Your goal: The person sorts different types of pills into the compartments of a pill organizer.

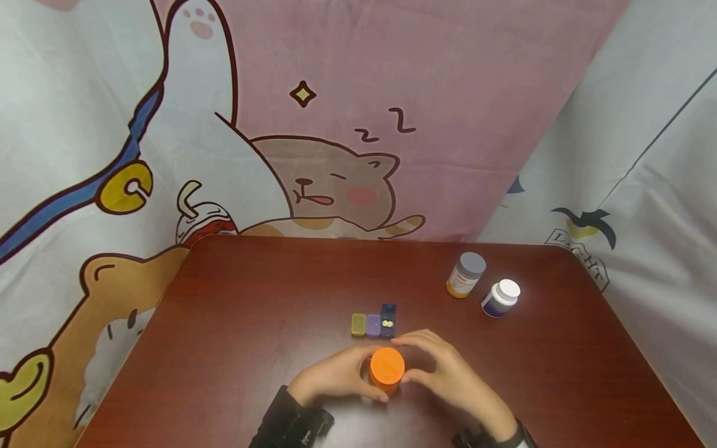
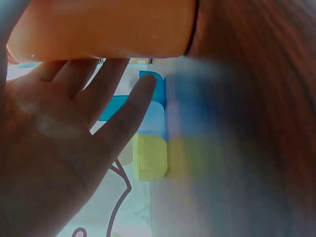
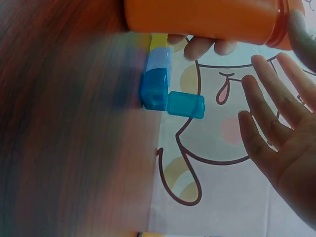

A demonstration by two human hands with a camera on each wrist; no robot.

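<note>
My left hand (image 1: 340, 373) curves round an orange pill bottle (image 1: 388, 367), thumb on the near side and fingers behind. In the right wrist view the bottle (image 3: 207, 17) stands on the tabletop, with left fingertips (image 3: 200, 48) showing beyond it. Fingers spread, my right hand (image 1: 444, 370) is at the bottle's right side, its thumb (image 3: 302, 42) overlapping the cap's edge in the right wrist view. Just beyond the bottle lies a small pill organizer (image 1: 373, 326) with yellow, purple and blue compartments. The blue lid (image 3: 185, 104) is up, and pale tablets (image 1: 387, 323) show in that compartment.
A grey-capped bottle (image 1: 466, 274) and a white-capped bottle (image 1: 501, 298) stand at the back right of the dark red-brown table (image 1: 252, 292). Cartoon-printed cloth (image 1: 448, 93) hangs behind the table and along its sides.
</note>
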